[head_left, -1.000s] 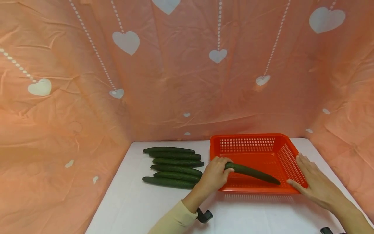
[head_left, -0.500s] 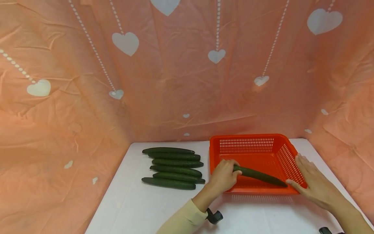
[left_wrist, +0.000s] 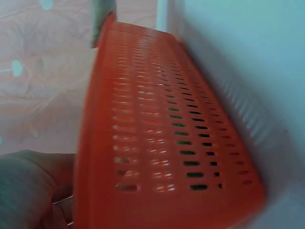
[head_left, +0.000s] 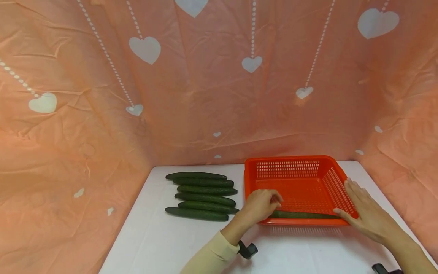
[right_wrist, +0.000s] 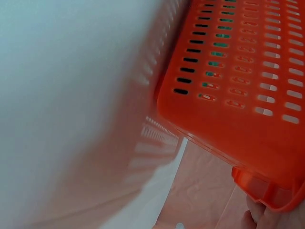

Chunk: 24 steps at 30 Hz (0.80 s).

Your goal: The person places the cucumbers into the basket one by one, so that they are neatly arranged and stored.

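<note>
A cucumber (head_left: 304, 215) lies along the front wall inside the red plastic basket (head_left: 287, 158). Over the basket's front left corner is my left hand (head_left: 259, 204), its fingers loosely bent with nothing held between them. Part of that hand (left_wrist: 28, 191) shows beside the basket rim in the left wrist view. My right hand (head_left: 366, 213) rests against the basket's right side with fingers straight and thumb by the front right corner. Green shows through the slots of the basket wall (right_wrist: 238, 71) in the right wrist view.
Several cucumbers (head_left: 205, 190) lie side by side on the white tabletop (head_left: 147, 236), left of the basket. An orange cloth (head_left: 195, 99) with pale hearts hangs behind and at both sides of the table.
My left hand moved right and lowered the cucumber into the basket, then let go of it and drew slightly back. The cucumber now lies flat along the front wall. My right hand stayed put.
</note>
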### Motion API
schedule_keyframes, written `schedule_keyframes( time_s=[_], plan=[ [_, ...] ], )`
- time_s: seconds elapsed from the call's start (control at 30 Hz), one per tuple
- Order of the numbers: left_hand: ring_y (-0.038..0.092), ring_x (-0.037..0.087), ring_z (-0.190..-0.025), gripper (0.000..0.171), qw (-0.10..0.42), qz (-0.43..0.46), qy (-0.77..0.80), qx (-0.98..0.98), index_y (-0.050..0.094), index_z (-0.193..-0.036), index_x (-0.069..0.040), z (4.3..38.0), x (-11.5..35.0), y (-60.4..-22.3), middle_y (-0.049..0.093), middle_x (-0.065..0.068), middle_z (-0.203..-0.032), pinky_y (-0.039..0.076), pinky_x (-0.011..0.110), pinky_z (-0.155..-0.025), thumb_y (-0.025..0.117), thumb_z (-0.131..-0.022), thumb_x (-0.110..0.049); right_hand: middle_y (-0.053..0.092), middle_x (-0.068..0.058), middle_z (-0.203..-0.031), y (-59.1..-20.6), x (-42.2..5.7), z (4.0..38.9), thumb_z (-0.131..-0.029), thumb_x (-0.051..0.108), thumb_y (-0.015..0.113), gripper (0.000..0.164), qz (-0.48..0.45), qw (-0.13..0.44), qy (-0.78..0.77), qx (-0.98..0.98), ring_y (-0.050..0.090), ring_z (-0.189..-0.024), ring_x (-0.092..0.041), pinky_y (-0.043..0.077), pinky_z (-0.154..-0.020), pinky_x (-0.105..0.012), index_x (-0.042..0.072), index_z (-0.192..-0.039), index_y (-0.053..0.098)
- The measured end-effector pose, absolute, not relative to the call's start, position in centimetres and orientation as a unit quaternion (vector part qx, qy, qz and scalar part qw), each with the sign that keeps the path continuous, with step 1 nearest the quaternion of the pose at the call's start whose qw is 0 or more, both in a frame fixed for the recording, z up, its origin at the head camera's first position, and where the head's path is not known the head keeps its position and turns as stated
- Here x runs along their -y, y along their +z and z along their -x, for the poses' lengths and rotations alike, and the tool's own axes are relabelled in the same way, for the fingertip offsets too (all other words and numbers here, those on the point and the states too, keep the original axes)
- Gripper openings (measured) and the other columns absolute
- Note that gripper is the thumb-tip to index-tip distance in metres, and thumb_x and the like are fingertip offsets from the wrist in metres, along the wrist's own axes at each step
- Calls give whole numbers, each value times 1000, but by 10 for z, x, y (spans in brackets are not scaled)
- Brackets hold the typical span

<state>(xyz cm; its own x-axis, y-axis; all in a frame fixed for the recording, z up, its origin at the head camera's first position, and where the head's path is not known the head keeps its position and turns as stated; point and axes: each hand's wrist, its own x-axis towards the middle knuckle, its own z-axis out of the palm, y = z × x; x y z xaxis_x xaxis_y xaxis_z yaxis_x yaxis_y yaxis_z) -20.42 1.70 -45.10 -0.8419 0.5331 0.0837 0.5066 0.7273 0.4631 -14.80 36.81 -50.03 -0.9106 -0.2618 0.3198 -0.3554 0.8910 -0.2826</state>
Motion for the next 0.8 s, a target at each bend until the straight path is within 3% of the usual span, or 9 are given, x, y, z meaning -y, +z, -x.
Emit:
schedule_keyframes(
  time_s=[0.07,0.2,0.37,0.57,0.8],
  plan=[
    [68,3,-91,16,42,-283,284,-915,80,-114,-18,205,-7,-449,76,-14,-98,54,19,-82,79,-101,-25,16,-33,-173,-499,-367,149,-101,42,73,102,-167,143,173,960,-7,-166,-23,-16,-123,-16,-8,-167,14],
    [66,11,-115,20,61,-308,355,-880,78,-120,-18,205,24,-444,76,-12,-113,52,30,-104,76,-103,-28,16,-34,-172,-498,-365,149,-100,40,74,102,-171,138,179,959,-5,-167,-26,-15,-123,-16,-8,-167,14],
    [61,17,-124,23,39,-345,360,-866,75,-125,-16,205,64,-438,74,-4,-125,43,42,-118,76,-103,-23,11,-32,-175,-497,-365,149,-101,41,72,103,-164,134,178,961,-4,-166,-31,-17,-123,-16,-5,-169,9],
    [59,22,-129,27,39,-344,339,-875,73,-130,-17,208,107,-445,69,-1,-131,44,49,-119,75,-103,-20,13,-31,-175,-496,-368,149,-100,41,74,104,-169,144,178,959,-7,-166,-23,-16,-123,-15,-6,-168,11],
    [58,21,-131,28,34,-331,339,-880,73,-129,-16,209,146,-457,69,-3,-134,48,49,-115,77,-102,-23,13,-32,-174,-497,-369,148,-100,40,75,105,-165,135,184,960,-4,-167,-29,-16,-123,-16,-6,-168,10]
  ],
)
